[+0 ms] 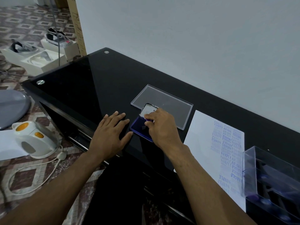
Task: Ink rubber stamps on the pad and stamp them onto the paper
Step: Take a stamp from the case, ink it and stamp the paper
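1. Currently, our right hand [162, 129] has its fingertips [148, 121] curled down over the ink pad [139, 129]; whether they pinch a stamp or only touch the hinged lid [148, 109] we cannot tell.
2. Our left hand [112, 133] lies flat and fully spread on the black glass table [81, 88], holding nothing, its thumb touching the left side of the pad.
3. The ink pad sits open near the front edge of the table, its lid raised at the back.
4. A clear flat cover [164, 101] lies just behind the pad.
5. The paper [211, 143], carrying blue imprints, lies to the right of the pad.
6. A clear box [272, 184] with dark stamps inside stands at the right end, touching the paper.
7. A white kettle [34, 138] stands on the floor to the left.
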Demonstrator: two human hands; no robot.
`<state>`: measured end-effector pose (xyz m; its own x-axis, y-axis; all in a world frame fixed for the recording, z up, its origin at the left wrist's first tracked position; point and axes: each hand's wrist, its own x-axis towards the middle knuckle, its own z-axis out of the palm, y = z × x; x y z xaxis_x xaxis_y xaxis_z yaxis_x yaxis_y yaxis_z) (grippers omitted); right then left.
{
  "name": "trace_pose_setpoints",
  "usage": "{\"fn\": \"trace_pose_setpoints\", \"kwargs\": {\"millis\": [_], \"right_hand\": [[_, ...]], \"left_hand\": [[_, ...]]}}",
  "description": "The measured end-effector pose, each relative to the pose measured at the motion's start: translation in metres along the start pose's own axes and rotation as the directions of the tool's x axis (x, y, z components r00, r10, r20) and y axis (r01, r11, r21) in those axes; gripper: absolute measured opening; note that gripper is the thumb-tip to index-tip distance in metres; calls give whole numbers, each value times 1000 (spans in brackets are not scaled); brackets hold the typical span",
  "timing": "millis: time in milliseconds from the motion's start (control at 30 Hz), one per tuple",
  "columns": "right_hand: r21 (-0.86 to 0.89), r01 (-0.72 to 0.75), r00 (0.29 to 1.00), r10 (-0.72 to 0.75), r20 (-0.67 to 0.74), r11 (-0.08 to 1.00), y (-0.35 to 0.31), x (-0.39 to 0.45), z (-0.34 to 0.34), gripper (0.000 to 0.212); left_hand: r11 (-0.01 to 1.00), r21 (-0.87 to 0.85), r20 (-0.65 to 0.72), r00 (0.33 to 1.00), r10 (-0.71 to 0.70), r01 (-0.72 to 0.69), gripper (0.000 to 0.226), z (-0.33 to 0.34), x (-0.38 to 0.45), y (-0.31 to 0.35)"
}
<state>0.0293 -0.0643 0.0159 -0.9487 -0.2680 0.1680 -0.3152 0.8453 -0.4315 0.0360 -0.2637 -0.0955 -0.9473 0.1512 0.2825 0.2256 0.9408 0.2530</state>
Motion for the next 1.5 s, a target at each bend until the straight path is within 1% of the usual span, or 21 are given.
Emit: {"fn": "trace_pose_setpoints", "kwargs": {"millis": [167,300,400,500,567,633,700,800,867,967,1067,1233,1367,1500], "right_hand": [[52,-14,1000,14,-10,999,-1,-6,-5,28],[80,-64,996,69,-63,995,2,-17,-18,31],[87,-94,989,103,-102,992,9,-29,-30,32],[72,-158,975,168,-145,985,19,-42,-43,24],[99,-186,964,201,-176,978,29,-53,-53,16],[118,-219,949,240,-205,968,40,-66,-63,14],[124,-271,932,292,-215,955,52,-77,-72,16],[151,-334,902,362,-234,930,73,-93,-83,26],[130,-354,893,376,-248,926,87,-103,-91,28],[103,-394,877,407,-254,913,105,-116,-103,24],[128,-417,857,436,-273,900,121,-125,-108,31],[113,-401,859,416,-300,909,139,-131,-108,24],[116,-370,865,387,-320,922,148,-133,-104,29],[144,-345,865,374,-334,927,155,-132,-100,31]], "left_hand": [[999,-38,22,1000,-6,7,71,-4,0,1],[981,-190,-11,999,-34,31,73,-12,3,3],[972,-235,-47,999,-13,2,71,-19,7,16],[966,-254,-48,998,34,-45,70,-25,13,41],[963,-255,-44,996,73,-82,68,-25,16,61],[959,-258,-42,993,115,-122,67,-24,18,83],[950,-275,-38,989,143,-148,63,-22,19,106],[932,-313,-5,982,189,-181,59,-17,20,139],[925,-312,28,971,237,-216,60,-12,24,158],[912,-312,65,951,302,-268,60,1,29,178],[909,-287,89,936,340,-303,61,12,33,194],[913,-239,148,917,371,-331,66,30,43,207],[917,-201,181,907,381,-345,67,39,54,213],[914,-172,180,900,397,-368,66,47,64,216]]}}
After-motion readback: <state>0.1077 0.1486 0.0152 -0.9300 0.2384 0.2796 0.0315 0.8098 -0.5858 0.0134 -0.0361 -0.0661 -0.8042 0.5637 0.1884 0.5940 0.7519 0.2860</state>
